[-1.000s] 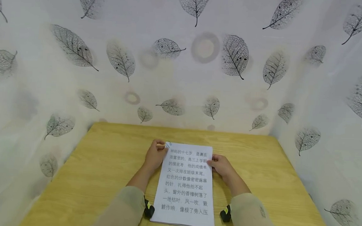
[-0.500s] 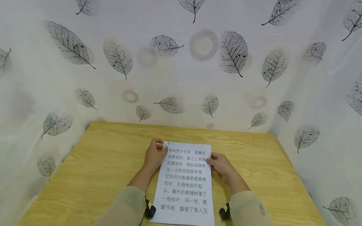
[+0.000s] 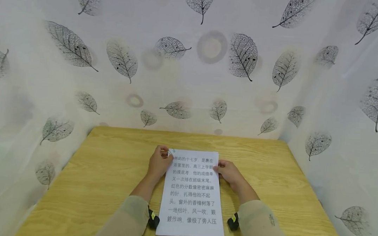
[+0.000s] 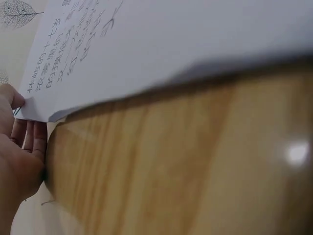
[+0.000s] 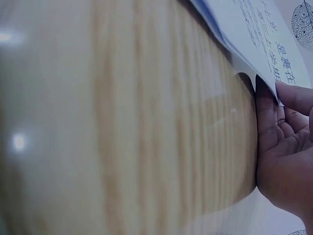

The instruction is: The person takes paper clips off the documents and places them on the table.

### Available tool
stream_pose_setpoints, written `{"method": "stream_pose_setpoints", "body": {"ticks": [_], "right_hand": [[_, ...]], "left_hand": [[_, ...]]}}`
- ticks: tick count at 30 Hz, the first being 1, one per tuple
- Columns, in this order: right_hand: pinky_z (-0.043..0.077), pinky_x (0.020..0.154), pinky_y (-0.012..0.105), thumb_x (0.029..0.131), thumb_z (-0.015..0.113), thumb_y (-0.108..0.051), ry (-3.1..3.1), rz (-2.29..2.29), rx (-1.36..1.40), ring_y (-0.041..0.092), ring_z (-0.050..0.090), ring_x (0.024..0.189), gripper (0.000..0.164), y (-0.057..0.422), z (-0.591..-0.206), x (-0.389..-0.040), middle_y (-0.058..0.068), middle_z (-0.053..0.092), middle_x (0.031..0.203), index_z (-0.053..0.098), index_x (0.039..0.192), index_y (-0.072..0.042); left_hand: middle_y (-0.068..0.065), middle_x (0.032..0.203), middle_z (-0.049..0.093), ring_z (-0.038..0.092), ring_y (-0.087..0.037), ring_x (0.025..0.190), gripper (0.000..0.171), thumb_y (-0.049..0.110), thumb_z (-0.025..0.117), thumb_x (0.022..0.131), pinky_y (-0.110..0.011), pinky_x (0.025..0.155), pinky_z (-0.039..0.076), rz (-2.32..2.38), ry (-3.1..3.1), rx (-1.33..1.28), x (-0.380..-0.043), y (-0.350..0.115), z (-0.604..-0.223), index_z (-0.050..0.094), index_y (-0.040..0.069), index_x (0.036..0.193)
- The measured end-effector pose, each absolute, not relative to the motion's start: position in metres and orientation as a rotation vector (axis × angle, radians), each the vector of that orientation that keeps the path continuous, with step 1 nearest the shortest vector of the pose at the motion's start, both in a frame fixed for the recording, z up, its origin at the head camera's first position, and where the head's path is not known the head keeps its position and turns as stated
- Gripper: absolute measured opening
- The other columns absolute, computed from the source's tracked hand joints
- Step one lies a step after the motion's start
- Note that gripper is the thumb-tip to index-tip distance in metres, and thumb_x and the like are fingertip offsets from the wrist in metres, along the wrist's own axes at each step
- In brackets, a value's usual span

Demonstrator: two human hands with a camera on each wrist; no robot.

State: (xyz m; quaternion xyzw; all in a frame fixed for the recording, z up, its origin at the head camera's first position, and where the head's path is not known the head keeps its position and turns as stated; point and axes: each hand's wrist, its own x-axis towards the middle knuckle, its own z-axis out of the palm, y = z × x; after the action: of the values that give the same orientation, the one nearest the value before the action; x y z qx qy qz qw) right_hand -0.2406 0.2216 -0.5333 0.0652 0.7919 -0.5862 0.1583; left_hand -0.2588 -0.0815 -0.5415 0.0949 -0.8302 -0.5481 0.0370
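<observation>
A stack of white printed sheets (image 3: 192,195) with large Chinese characters lies lengthwise before me on the wooden table. At its top left corner sits a paper clip (image 3: 171,151), partly covered by the thumb in the left wrist view. My left hand (image 3: 158,163) pinches that corner, thumb on top and fingers beneath. On the opposite side, my right hand (image 3: 231,173) pinches the upper right edge between thumb and fingers. The right wrist view shows the sheets' edge (image 5: 244,54) raised a little off the tabletop near that hand. Parts of the fingers are hidden under the paper.
The yellow wood-grain table (image 3: 111,164) extends to both sides of the sheets. Behind and beside it hangs a pale curtain (image 3: 190,83) printed with leaves. A black wrist device (image 3: 153,220) sits at the left cuff, another (image 3: 233,222) at the right.
The head view has shifted slightly, so the surroundings sit a little further left. Both hands keep their grip on the sheets, with hardly any other movement.
</observation>
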Motion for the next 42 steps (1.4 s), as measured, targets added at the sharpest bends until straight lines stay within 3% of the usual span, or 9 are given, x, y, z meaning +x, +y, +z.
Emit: {"method": "stream_pose_setpoints", "body": {"ticks": [7, 18, 30, 42], "right_hand": [[0.06, 0.087, 0.027, 0.109, 0.062, -0.011, 2.263, -1.67, 0.162, 0.015, 0.072, 0.099, 0.032, 0.216, -0.528, -0.237, 0.015, 0.076, 0.123, 0.068, 0.138, 0.002], [0.061, 0.085, 0.026, 0.108, 0.064, -0.011, 2.269, -1.674, 0.182, 0.015, 0.073, 0.096, 0.033, 0.217, -0.531, -0.24, 0.015, 0.078, 0.121, 0.068, 0.138, 0.002], [0.06, 0.085, 0.026, 0.107, 0.064, -0.01, 2.274, -1.67, 0.213, 0.017, 0.072, 0.098, 0.031, 0.218, -0.532, -0.243, 0.014, 0.077, 0.12, 0.07, 0.136, 0.001], [0.06, 0.085, 0.028, 0.107, 0.065, -0.011, 2.272, -1.668, 0.227, 0.017, 0.072, 0.097, 0.029, 0.221, -0.534, -0.243, 0.013, 0.077, 0.118, 0.071, 0.133, 0.001]], "left_hand": [[-0.01, 0.117, 0.072, 0.07, -0.028, 0.108, 0.034, 0.018, 0.075, 0.091, -0.045, 0.1, 0.059, -1.593, -2.609, 0.168, -0.261, -0.095, -0.54, 0.06, 0.015, 0.122], [-0.005, 0.103, 0.07, 0.066, -0.021, 0.094, 0.032, 0.019, 0.076, 0.091, -0.037, 0.088, 0.056, -1.287, -2.828, -0.103, -0.264, -0.112, -0.528, 0.061, 0.015, 0.119], [-0.001, 0.094, 0.069, 0.061, -0.017, 0.082, 0.03, 0.017, 0.076, 0.089, -0.032, 0.078, 0.051, -1.217, -2.902, -0.203, -0.266, -0.12, -0.525, 0.06, 0.017, 0.114], [0.0, 0.096, 0.071, 0.062, -0.016, 0.085, 0.029, 0.018, 0.075, 0.089, -0.032, 0.081, 0.05, -1.208, -2.937, -0.232, -0.269, -0.124, -0.527, 0.061, 0.019, 0.115]]}}
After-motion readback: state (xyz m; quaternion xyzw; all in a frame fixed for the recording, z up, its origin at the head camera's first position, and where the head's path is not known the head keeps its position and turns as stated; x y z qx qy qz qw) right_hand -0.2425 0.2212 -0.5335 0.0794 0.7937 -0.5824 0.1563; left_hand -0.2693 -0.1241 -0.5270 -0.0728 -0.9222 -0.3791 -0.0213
